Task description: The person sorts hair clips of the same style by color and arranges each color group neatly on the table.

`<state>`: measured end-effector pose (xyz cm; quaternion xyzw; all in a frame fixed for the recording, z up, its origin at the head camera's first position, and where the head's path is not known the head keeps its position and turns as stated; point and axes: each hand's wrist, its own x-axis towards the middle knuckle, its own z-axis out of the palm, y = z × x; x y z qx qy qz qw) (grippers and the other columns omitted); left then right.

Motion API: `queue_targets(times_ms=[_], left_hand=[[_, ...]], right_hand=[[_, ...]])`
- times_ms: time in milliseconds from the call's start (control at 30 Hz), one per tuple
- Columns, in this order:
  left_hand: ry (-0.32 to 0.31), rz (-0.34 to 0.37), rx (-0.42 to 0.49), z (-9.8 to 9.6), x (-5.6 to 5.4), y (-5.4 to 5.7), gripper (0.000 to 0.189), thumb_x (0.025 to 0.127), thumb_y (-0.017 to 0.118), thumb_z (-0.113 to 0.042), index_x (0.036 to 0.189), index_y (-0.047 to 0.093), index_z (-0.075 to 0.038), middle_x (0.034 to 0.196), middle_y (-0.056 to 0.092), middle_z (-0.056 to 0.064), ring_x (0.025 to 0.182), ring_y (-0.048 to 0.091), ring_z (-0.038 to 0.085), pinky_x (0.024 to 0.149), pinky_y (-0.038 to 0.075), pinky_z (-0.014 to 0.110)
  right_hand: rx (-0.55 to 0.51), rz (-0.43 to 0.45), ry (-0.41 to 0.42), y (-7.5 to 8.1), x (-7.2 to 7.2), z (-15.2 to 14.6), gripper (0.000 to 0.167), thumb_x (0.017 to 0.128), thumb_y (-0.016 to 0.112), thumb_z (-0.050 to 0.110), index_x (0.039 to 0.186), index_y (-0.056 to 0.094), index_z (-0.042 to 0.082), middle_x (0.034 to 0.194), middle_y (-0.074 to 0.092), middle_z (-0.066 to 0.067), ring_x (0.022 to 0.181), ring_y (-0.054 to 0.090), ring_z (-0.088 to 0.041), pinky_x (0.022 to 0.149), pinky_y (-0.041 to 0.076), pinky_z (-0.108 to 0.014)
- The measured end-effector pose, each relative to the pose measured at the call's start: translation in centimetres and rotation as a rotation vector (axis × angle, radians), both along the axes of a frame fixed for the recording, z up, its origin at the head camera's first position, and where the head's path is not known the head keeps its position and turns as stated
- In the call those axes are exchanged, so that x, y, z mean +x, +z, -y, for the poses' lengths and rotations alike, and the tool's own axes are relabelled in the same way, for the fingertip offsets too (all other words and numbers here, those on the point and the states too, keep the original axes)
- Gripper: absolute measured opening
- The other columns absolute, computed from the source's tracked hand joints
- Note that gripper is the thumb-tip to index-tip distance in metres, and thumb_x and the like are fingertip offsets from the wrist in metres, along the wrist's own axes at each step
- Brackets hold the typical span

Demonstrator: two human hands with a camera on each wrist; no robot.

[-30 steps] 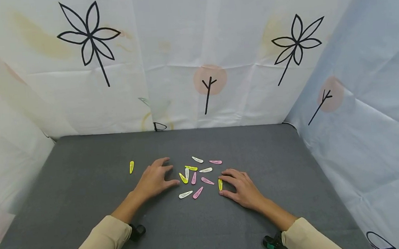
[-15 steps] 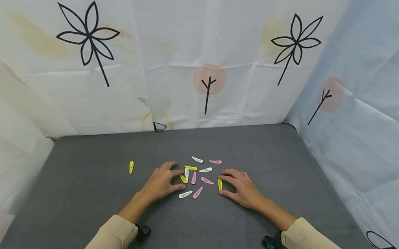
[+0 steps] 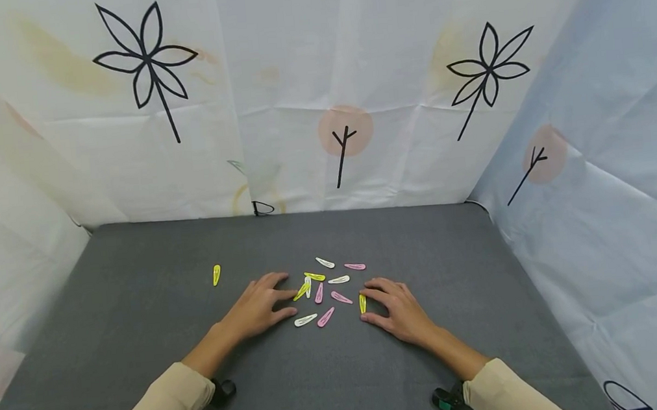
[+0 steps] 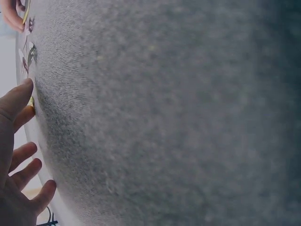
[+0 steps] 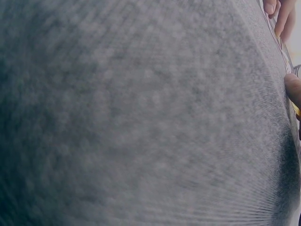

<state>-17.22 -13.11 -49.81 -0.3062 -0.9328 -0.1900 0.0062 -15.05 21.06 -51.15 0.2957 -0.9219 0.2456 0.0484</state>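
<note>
The left hand (image 3: 258, 307) reaches in from the left, fingers spread, its index fingertip right at the lower end of a yellow snap hair clip (image 3: 301, 291). That clip lies slanted over a white hair clip (image 3: 309, 292). In the left wrist view, the thumb (image 4: 21, 94) stands apart from the index finger, with a bit of yellow showing between them. On the right side of the group, the right hand (image 3: 399, 309) holds another yellow hair clip (image 3: 363, 303) between thumb and index finger. The right wrist view shows only its thumb (image 5: 293, 87) and a sliver of yellow.
Between the hands lie pink clips (image 3: 341, 297), white clips (image 3: 306, 321) and a yellow clip (image 3: 314, 276). One yellow clip (image 3: 217, 275) sits alone to the left. The grey table (image 3: 333, 387) meets patterned white cloth walls (image 3: 280, 59) at the back and sides.
The left hand moved right to the yellow clip, then drew back slightly left. That clip has turned from leaning one way to leaning the other. The right hand has stayed in place.
</note>
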Motion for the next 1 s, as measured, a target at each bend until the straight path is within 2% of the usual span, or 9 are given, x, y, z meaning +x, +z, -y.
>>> queue_targets(times_ms=[167, 367, 600, 767, 1000], left_hand=[[-0.017, -0.010, 0.017, 0.0, 0.0, 0.0, 0.039, 0.089, 0.076, -0.035, 0.121, 0.074, -0.014, 0.139, 0.055, 0.017, 0.131, 0.048, 0.033, 0.096, 0.043, 0.059], [-0.028, -0.011, 0.061, -0.3, -0.6, 0.2, 0.039, 0.086, 0.079, -0.029, 0.122, 0.073, -0.014, 0.139, 0.055, 0.018, 0.130, 0.049, 0.035, 0.095, 0.044, 0.058], [0.008, 0.083, -0.001, -0.9, -1.8, 0.5, 0.063, 0.082, 0.081, -0.038, 0.138, 0.061, -0.016, 0.147, 0.045, 0.020, 0.137, 0.040, 0.040, 0.099, 0.036, 0.069], [0.001, 0.130, -0.017, -0.9, -2.4, 0.8, 0.061, 0.082, 0.080, -0.040, 0.137, 0.063, -0.019, 0.149, 0.043, 0.022, 0.140, 0.036, 0.040, 0.101, 0.030, 0.073], [-0.016, 0.133, 0.014, -1.0, -2.7, 0.9, 0.058, 0.081, 0.080, -0.039, 0.133, 0.066, -0.018, 0.148, 0.044, 0.022, 0.139, 0.037, 0.039, 0.100, 0.033, 0.069]], right_hand=[[-0.011, -0.012, 0.003, 0.0, 0.0, -0.1, 0.051, 0.088, 0.076, 0.039, 0.131, 0.066, 0.013, 0.135, 0.059, -0.008, 0.131, 0.049, -0.025, 0.102, 0.037, -0.052], [-0.013, -0.021, 0.003, -0.1, 0.0, -0.1, 0.051, 0.087, 0.076, 0.039, 0.130, 0.066, 0.013, 0.134, 0.059, -0.008, 0.131, 0.049, -0.025, 0.102, 0.037, -0.051], [-0.011, -0.008, 0.000, -0.1, 0.1, 0.0, 0.051, 0.088, 0.076, 0.039, 0.131, 0.066, 0.014, 0.135, 0.059, -0.008, 0.131, 0.049, -0.025, 0.102, 0.037, -0.051], [-0.029, -0.010, 0.005, -0.2, 0.1, 0.0, 0.051, 0.087, 0.077, 0.038, 0.131, 0.066, 0.013, 0.135, 0.059, -0.009, 0.131, 0.049, -0.027, 0.101, 0.036, -0.053], [-0.037, -0.092, 0.025, -0.6, 0.0, 0.0, 0.051, 0.086, 0.077, 0.038, 0.129, 0.067, 0.012, 0.133, 0.059, -0.009, 0.130, 0.051, -0.027, 0.099, 0.038, -0.054]])
